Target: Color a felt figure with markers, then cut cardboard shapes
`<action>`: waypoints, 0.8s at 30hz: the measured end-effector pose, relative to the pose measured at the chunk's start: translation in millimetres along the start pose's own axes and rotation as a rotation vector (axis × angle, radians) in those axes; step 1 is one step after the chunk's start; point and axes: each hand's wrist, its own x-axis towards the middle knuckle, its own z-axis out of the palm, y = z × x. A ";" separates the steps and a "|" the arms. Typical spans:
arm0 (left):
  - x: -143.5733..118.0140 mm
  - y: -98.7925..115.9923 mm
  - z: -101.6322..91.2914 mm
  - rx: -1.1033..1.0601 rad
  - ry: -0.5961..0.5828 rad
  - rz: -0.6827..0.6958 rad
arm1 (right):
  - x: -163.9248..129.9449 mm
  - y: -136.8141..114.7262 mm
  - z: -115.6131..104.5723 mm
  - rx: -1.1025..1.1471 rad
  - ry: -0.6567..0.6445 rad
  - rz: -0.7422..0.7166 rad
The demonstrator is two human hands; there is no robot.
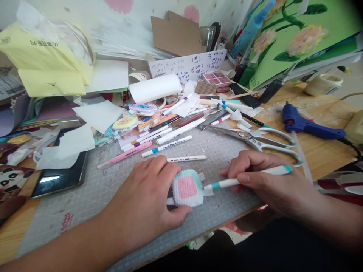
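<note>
Grey cutting mat (119,181) on cluttered worktop (326,151); clutter from 9 to 2 o'clock; near edge bare. Left hand (147,200) clamps knitted piece (187,188); right hand (263,179) grips marker (246,177).

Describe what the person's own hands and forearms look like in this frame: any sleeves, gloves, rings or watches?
Both hands are bare: the left hand and right hand show no gloves, and no rings can be seen on the visible fingers. Both forearms are uncovered as far as the frame edges, with no sleeve cuff, watch or bracelet at either wrist. The fingernails look short and unpainted. The picture's wide-angle stretch makes the forearms look broad.
</note>
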 end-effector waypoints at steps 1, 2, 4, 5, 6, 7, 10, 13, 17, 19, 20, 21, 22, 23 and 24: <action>0.0 -0.1 0.2 0.002 0.001 0.002 | 0.0 -1.1 0.6 -0.016 0.002 0.001; -0.2 -0.2 0.3 0.005 0.001 0.005 | 0.0 -2.2 1.2 -0.034 -0.008 0.010; -0.7 -0.6 0.5 0.010 0.003 0.007 | 0.1 -3.9 2.0 -0.059 -0.030 0.023; -0.9 -0.7 0.5 0.009 0.001 0.008 | 0.1 -4.3 2.1 -0.069 -0.026 0.014; -1.0 -0.7 0.4 0.009 0.000 0.007 | 0.0 -4.5 2.1 -0.078 -0.011 -0.001; -1.0 -0.6 0.3 0.011 0.001 0.005 | -0.2 -4.5 2.0 -0.090 0.001 -0.011; -0.6 0.5 -0.6 0.034 0.002 -0.014 | -1.0 -4.2 1.2 -0.111 -0.032 -0.002; -0.2 2.3 -1.4 0.053 -0.004 -0.034 | -1.5 -4.9 0.5 -0.121 -0.011 -0.016; 0.0 4.1 -2.2 0.074 -0.002 -0.057 | -1.1 -4.6 -0.1 -0.061 -0.064 -0.029; -0.4 4.7 -2.8 0.090 -0.016 -0.053 | -0.2 -2.6 0.5 0.025 -0.038 -0.036; -0.8 4.9 -3.1 0.101 -0.025 -0.047 | 0.5 -1.6 1.3 0.049 -0.008 -0.036; -1.3 5.0 -3.3 0.112 -0.033 -0.037 | 1.3 -1.0 2.3 0.051 0.019 -0.035; -1.8 5.2 -3.5 0.124 -0.038 -0.026 | 2.2 -1.0 3.7 0.040 0.033 -0.036; -2.2 5.4 -3.5 0.133 -0.041 -0.015 | 3.1 -1.7 5.3 0.021 0.041 -0.040; -2.6 5.7 -3.5 0.138 -0.041 -0.009 | 4.1 -3.3 7.1 0.000 0.044 -0.045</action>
